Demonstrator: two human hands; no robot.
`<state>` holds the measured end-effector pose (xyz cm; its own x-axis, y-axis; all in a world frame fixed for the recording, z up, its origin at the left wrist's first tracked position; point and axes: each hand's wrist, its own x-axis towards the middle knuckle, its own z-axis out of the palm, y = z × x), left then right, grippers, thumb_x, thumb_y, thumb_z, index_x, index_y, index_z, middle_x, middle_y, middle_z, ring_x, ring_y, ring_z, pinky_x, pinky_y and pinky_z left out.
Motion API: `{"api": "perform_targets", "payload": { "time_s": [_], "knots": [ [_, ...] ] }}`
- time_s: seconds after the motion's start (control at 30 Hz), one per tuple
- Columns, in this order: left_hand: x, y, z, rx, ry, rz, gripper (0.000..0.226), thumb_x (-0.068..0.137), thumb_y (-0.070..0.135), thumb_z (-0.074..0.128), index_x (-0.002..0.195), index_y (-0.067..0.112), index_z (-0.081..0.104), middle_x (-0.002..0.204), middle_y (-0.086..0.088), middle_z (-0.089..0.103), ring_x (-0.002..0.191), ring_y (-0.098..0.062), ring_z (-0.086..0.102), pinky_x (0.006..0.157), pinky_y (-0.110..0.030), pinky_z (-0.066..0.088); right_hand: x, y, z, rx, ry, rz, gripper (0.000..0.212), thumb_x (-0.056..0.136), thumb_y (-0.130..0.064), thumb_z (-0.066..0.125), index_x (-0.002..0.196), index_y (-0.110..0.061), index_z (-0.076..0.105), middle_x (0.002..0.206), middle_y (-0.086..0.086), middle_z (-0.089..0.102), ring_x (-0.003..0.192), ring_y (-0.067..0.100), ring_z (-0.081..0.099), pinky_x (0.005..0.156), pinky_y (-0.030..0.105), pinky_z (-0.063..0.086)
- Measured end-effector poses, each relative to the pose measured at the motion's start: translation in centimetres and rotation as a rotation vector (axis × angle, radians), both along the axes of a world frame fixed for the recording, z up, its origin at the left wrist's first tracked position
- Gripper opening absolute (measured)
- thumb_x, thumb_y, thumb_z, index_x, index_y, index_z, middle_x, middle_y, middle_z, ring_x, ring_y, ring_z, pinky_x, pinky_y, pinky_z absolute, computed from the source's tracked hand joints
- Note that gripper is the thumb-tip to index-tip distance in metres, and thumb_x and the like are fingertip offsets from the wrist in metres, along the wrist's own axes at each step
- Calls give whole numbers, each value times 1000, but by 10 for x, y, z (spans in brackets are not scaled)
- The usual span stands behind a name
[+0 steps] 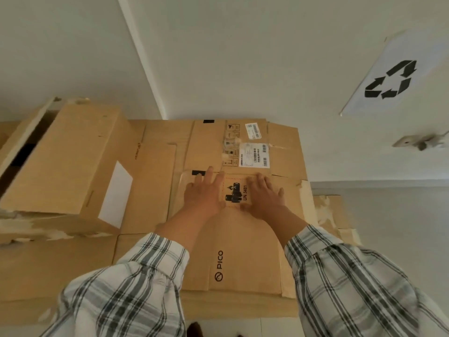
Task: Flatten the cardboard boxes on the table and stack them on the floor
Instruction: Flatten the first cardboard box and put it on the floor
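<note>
Plaid sleeves (136, 288) fill the near edge as we press down on the flattened PICO box (240, 254). It lies on top of the stack of flattened cardboard (158, 186), with the wall corner at the stack's far edge. Our left hand (202, 193) and right hand (263, 194) lie palm-down with fingers spread flat, gripping nothing. To the left, the unflattened box (65, 161) sits on the same pile. We judge the creased panels may spring back, or the top sheet slide right off the uneven stack, if we press unevenly.
</note>
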<state>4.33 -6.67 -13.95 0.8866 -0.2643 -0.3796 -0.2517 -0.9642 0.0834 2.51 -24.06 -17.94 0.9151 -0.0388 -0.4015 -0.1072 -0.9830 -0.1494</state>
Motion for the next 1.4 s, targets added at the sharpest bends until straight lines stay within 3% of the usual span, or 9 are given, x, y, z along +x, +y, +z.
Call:
{"api": "perform_targets", "payload": {
  "time_s": [0.1, 0.27, 0.5, 0.73, 1.0, 1.1, 1.2, 1.27, 1.4],
  "knots": [
    [29, -29, -14, -58, 59, -40, 87, 95, 51, 55, 159, 32, 0, 167, -2, -11, 152, -36, 7, 118, -52, 24, 20, -9, -6, 33, 38, -45, 108, 81, -61, 66, 156, -25, -4, 164, 6, -13, 151, 27, -8, 113, 66, 17],
    [53, -37, -37, 62, 209, -78, 90, 94, 56, 51, 157, 37, -10, 166, -1, -20, 151, -36, 2, 119, -58, 19, 26, -9, -15, 56, 107, -60, 114, 81, -59, 67, 155, -28, -14, 163, 4, -20, 150, 25, -15, 112, 66, 13],
    [45, -40, -40, 94, 126, -70, 87, 96, 58, 48, 156, 38, -12, 166, 0, -16, 150, -33, 6, 113, -56, 29, 21, -4, -14, 6, 101, -64, 109, 86, -61, 60, 153, -28, -20, 161, 1, -24, 149, 26, -18, 115, 62, 11],
    [-22, -33, -46, -117, 0, 90, 59, 101, 44, 44, 154, 44, 17, 166, -2, 5, 150, -31, 8, 112, -66, 23, -44, 23, -23, 59, -55, -115, 64, 104, -44, 24, 154, -28, -13, 162, -1, -20, 149, 25, -19, 119, 54, 0],
    [-108, 7, -63, -206, -24, 102, 64, 97, 54, 44, 155, 43, 18, 168, 2, 3, 153, -30, 6, 121, -49, 11, -147, 21, -38, 112, -186, -91, 58, 102, -43, 9, 155, -30, -12, 163, -5, -18, 149, 17, -19, 120, 42, -8],
    [-133, 15, -68, -194, -39, 128, 66, 97, 60, 38, 155, 45, 14, 168, 5, 4, 153, -29, 4, 121, -47, 8, -168, 19, -42, 94, -222, -87, 60, 101, -44, 12, 156, -31, -7, 164, -6, -11, 150, 17, -14, 119, 41, -7],
    [-132, 14, -61, -220, -60, 155, 63, 93, 61, 46, 151, 48, 25, 166, 8, 14, 150, -29, 13, 118, -49, 15, -165, 13, -31, 112, -270, -88, 58, 100, -44, 31, 155, -32, 18, 164, -3, 11, 151, 22, 10, 119, 44, 8],
    [-124, 19, -53, -215, -112, 231, 55, 89, 58, 55, 141, 48, 40, 160, 7, 25, 142, -30, 25, 112, -51, 23, -155, 2, -20, 84, -312, -229, 54, 96, -45, 44, 147, -33, 31, 160, 0, 22, 145, 28, 22, 115, 52, 15],
    [-110, 47, -46, -235, -87, 655, 58, 83, 54, 65, 136, 42, 43, 155, -5, 23, 139, -37, 26, 106, -59, 29, -144, -40, -2, 80, -211, -765, 75, 90, -52, 53, 150, -30, 13, 161, 9, 10, 143, 38, 21, 110, 62, 23]
  ]
}}
